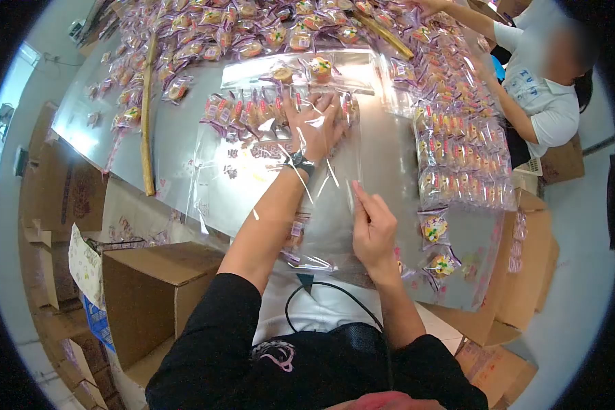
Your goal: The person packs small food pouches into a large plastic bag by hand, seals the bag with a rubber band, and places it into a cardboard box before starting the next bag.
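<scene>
A large clear plastic bag [215, 198] with dark printed characters lies flat on the metal table. My left hand [314, 130], a watch on its wrist, reaches inside the bag with fingers spread. Its fingertips rest on a row of small wrapped snack packets [249, 113]. My right hand [374, 229] is closed in a pinch on the bag's right edge. One more wrapped packet [294, 236] sits under the plastic near my left forearm.
Loose packets [253, 31] cover the table's far side, between two wooden sticks [147, 123], [386, 35]. Packed bags in rows [461, 160] lie to the right. Open cardboard boxes [140, 294], [526, 266] stand at both near sides. A co-worker [536, 89] works at the right.
</scene>
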Motion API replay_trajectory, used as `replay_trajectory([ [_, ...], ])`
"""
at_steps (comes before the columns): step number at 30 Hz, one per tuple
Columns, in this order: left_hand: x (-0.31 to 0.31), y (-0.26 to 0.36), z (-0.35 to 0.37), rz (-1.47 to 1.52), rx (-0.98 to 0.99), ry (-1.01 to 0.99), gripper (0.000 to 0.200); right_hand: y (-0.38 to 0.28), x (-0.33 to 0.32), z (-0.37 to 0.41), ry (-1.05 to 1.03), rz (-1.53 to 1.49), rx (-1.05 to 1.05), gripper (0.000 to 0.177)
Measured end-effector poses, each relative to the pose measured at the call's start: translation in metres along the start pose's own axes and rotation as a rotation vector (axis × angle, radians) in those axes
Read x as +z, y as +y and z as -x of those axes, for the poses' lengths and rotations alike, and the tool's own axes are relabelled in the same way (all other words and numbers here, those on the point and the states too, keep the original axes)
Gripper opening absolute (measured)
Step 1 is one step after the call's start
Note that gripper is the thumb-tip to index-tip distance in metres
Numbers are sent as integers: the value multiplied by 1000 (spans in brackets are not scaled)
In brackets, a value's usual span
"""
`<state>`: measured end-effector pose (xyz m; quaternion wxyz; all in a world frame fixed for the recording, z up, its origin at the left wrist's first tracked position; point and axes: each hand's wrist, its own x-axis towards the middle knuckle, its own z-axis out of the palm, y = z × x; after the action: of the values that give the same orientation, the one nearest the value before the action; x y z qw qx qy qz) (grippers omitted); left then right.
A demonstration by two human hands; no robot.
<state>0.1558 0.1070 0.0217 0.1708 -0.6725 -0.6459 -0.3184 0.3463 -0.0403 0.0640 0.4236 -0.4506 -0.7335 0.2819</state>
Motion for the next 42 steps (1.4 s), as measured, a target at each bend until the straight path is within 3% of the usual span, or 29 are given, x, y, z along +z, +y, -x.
replay_trajectory([
  [1,-5,0,-1,-8,1,-21,45,0,2,-2,4,-7,-9,39],
  [2,-9,1,-3,-20,-65,-125,36,0,1,-5,8,-9,19,39],
  [5,5,-3,0,-50,7,59,32,-5,-5,-12,-1,-1,110,41],
  [7,-6,-2,-2,82,29,-12,32,-4,-10,-11,-39,7,182,45],
  [10,-16,-5,5,164,76,-149,37,-1,-3,-11,141,148,-82,50],
  [16,-19,-24,15,-115,241,-43,55,-26,-17,-3,151,264,-146,48],
  [19,-22,-19,6,-127,195,-62,54,-55,-37,7,-12,-304,-272,46],
  [21,-13,-14,1,-103,99,-133,57,-102,-48,6,-145,-881,-237,34],
  [22,7,-19,2,-64,17,-157,61,-120,-55,3,-264,-1021,-240,32],
  [25,9,-38,-3,-210,174,-175,75,-153,-53,6,-407,-1437,-321,26],
  [29,-9,-18,-5,-389,121,-265,77,-173,-55,13,-553,-1874,-287,12],
  [31,-10,-15,-11,-481,117,-385,78,-182,-24,19,-455,-2071,-425,14],
  [33,-5,-13,-4,-510,131,-304,75,-194,-8,10,-376,-2225,-538,30],
  [34,2,-19,-3,-583,158,-297,75,-203,-18,17,-359,-2332,-401,24],
  [36,3,-22,1,-589,188,-210,73,-186,-20,21,-385,-2028,-348,11],
  [37,5,-24,1,-529,188,-188,69,-177,-21,22,-403,-1876,-332,14],
  [38,9,-28,2,-471,186,-168,65,-187,-8,23,-69,-1736,-410,10],
  [39,11,-32,1,-421,185,-150,62,-188,-5,23,49,-1603,-449,10],
  [40,13,-34,-1,-473,156,-255,68,-189,-2,24,168,-1466,-471,11],
  [42,23,-39,3,-447,153,-177,74,-166,-10,20,-2,-1259,-459,19],
])
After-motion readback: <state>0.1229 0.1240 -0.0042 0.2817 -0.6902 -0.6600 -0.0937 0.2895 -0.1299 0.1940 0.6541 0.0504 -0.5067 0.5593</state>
